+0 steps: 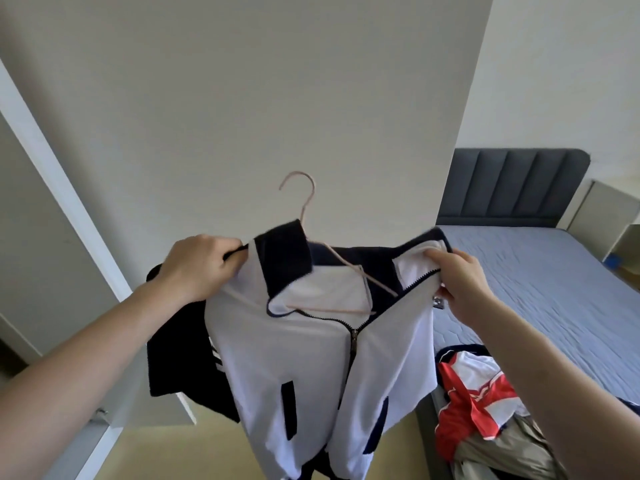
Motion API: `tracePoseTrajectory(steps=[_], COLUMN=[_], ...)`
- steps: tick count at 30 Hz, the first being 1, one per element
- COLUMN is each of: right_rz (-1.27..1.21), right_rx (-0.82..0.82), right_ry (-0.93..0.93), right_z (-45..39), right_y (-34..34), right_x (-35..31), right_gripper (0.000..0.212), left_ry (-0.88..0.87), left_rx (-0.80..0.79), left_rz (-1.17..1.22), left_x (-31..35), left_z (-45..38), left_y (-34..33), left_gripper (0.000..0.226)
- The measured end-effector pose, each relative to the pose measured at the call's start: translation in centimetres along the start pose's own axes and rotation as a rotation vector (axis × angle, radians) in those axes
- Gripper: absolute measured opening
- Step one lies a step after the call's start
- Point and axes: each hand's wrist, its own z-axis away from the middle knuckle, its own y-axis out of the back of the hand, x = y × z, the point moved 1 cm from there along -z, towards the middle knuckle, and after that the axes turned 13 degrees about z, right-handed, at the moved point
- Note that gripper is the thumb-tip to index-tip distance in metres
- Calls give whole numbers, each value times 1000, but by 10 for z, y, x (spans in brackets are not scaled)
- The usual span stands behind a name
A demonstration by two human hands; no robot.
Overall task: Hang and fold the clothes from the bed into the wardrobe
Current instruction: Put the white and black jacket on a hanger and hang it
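A white zip jacket [294, 348] with navy collar and navy sleeves is held up in front of a pale wardrobe door [242, 98], spread between both hands. The left hand [197, 265] is curled on the jacket's left shoulder seam, the fabric pinched in its grip. The right hand [464, 282] is clamped on the open zipper edge near the right collar flap, with the thumb on top. A pink wire hanger [332, 258] is seated inside the neck opening, between the two hands; its hook is seen sticking up above the collar, unhooked from anything. The zip is closed only below chest level. A bed [536, 289] with a blue-grey sheet and dark headboard is seen at right; a red-and-white garment [474, 393] and a beige garment [502, 452] are piled at its near edge, well below the right forearm.
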Motion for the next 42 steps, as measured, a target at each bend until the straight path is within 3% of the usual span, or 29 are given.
tracePoseTrajectory(steps=[4,6,9,15,19,22,26,31,39,42], right_rz=[93,172,418,388,215,258,223,270,337,366], right_rx=[-137,-261,-360,-193,-59,-197,-392,-462,-333,-354], right_ry=[398,586,716,525,249,46,-94,-44,31,91], right_z=[38,59,74,66,62,60,53,41,48,52], right_y=[-34,-49,-61,-60,-74,-104,-149,-187,-215,-219], right_x=[-50,-60,-45,23,77,117,141,126,123,129], right_gripper=[23,28,36,28,23,21,37,42,14,6], left_ry=[90,240,395,386,376,357,348,396,485,511], left_rx=[-79,-45,32,121,119,103,99,113,143,135], left_rz=[-81,37,281,501,559,569,581,650,715,739], left_x=[15,18,21,35,49,60,70,68,61,57], left_z=[4,2,-1,0,-2,-5,-8,-4,18,29], left_y=[-24,-30,-27,-8,1,7,15,32,52,56], left_gripper=[46,48,51,52,49,48,49,51,51,51])
